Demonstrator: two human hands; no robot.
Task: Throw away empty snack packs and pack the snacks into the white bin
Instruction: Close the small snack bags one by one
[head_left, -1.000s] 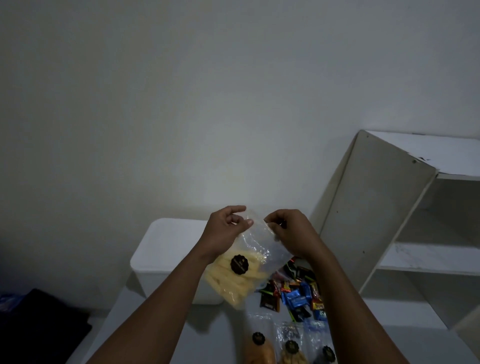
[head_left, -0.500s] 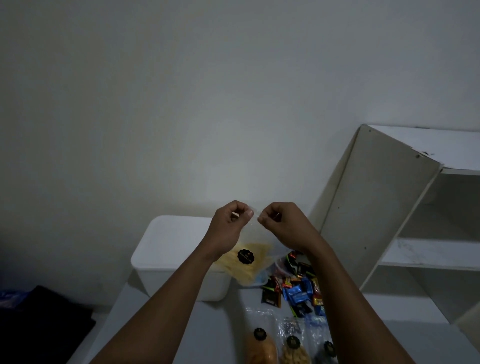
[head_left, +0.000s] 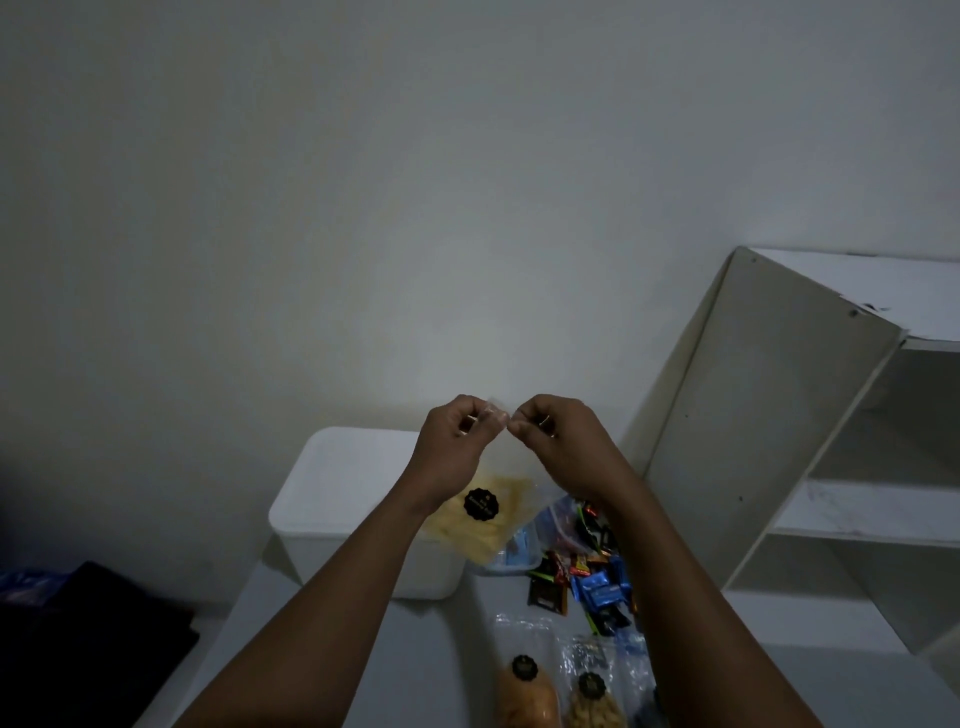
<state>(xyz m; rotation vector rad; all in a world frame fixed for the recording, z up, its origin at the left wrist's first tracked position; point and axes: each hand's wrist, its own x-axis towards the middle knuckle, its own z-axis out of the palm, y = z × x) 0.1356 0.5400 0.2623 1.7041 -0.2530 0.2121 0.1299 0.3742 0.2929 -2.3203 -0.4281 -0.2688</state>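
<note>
- Clear plastic forms the top edge of the snack pouch (head_left: 488, 519). I pinch that edge between my left hand (head_left: 451, 449) and my right hand (head_left: 563, 452).
- My fingers (head_left: 466, 415) are curled tight on both hands, grasping the pouch edge, with the knuckles of the two hands close together.
- The pouch hangs below my hands, tilted. Pale yellow snack sticks fill its lower part, and a round black label sits on its front.
- The pouch is held up in front of the near right corner of the white bin (head_left: 337, 483). I cannot tell whether it touches the bin.
- The white bin stands on the grey surface (head_left: 415, 665), against the wall.
- A pile of small wrapped sweets (head_left: 597, 587) lies on the surface just right of the bin, under my right forearm.
- Two more labelled pouches (head_left: 524, 696) lie at the near edge of the view, side by side.
- A white shelf unit (head_left: 769, 415) stands to the right.
- A dark object (head_left: 88, 639) lies low on the left, too dim to identify.
</note>
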